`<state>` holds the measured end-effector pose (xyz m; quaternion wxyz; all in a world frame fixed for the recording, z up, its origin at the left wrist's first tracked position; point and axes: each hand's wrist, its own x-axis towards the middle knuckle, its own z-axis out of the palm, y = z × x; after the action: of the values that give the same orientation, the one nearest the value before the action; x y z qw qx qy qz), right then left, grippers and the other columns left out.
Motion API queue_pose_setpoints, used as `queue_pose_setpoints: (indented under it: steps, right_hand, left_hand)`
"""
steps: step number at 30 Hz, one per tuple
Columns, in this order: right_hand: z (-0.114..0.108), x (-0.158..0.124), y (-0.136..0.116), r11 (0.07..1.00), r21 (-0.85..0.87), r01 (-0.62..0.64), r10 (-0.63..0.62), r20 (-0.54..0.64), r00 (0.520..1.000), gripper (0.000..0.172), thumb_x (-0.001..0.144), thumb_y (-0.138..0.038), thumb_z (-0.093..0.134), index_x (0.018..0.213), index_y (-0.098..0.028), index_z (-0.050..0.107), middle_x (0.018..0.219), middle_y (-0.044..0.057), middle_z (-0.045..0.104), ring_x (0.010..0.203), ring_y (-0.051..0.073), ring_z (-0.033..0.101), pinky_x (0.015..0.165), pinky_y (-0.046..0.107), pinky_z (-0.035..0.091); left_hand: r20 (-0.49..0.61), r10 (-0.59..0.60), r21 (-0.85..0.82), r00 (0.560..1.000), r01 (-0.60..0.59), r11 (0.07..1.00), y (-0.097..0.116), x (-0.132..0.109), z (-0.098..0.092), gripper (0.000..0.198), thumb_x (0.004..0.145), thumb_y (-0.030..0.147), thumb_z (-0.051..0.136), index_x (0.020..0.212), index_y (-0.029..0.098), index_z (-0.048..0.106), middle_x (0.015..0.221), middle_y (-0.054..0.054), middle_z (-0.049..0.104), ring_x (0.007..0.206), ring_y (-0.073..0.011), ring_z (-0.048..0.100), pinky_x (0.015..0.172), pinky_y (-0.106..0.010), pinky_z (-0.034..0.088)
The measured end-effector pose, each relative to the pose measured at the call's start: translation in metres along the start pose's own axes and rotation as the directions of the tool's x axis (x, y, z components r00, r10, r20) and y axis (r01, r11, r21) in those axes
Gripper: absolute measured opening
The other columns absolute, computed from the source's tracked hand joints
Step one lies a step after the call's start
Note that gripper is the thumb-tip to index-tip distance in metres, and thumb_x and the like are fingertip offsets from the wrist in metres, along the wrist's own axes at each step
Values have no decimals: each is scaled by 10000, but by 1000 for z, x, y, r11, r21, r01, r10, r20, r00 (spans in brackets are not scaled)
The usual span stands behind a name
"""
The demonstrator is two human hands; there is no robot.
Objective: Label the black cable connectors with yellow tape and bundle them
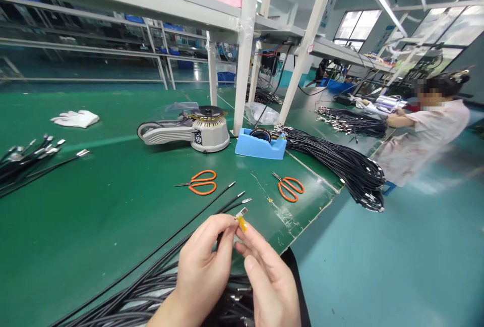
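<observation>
At the near edge of the bench my left hand (206,261) pinches a black cable just behind its metal connector (242,212). A small piece of yellow tape (242,223) lies on the index fingertip of my right hand (270,276), right against the connector. The right thumb stands a little away from that finger. Most of the held cable is hidden by my hands. Beneath and left of them lie many black cables (151,296), a few with their tips (246,201) pointing away from me.
Two orange-handled scissors (204,182) (290,186) lie beyond my hands. Behind them stand a round tape dispenser (209,132) and a blue tape holder (260,149). Cable bundles (333,158) (30,158) and a white glove (77,118) are farther off. A co-worker (427,130) sits at right.
</observation>
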<state>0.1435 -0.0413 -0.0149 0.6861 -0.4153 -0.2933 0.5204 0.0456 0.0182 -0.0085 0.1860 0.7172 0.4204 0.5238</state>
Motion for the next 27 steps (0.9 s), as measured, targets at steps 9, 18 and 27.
queue_pose_setpoints:
  steps: [9,18,27]
  right_hand:
    - [-13,5,9,1000,-7,0,1,91,996,370,847,-361,636,1198,-247,659,1305,87,603,1231,308,530,1045,476,442]
    - [-11,5,2,999,-50,16,-10,114,993,344,862,-360,618,1187,-258,666,1331,77,583,1237,296,524,1036,437,455]
    - [-11,6,4,997,-65,33,-26,98,995,340,867,-361,611,1179,-244,672,1295,89,612,1199,294,557,1020,441,469]
  left_hand:
    - [-3,76,-5,997,-76,997,5,6,-3,150,860,94,543,875,218,627,819,16,678,734,-95,642,699,-172,515]
    - [5,50,-9,999,-50,999,7,5,-4,139,871,121,526,856,211,632,803,4,678,710,-107,643,672,-196,519]
    - [3,75,-39,997,-75,996,8,6,-5,161,861,76,530,869,205,625,814,22,672,724,-86,637,696,-163,494]
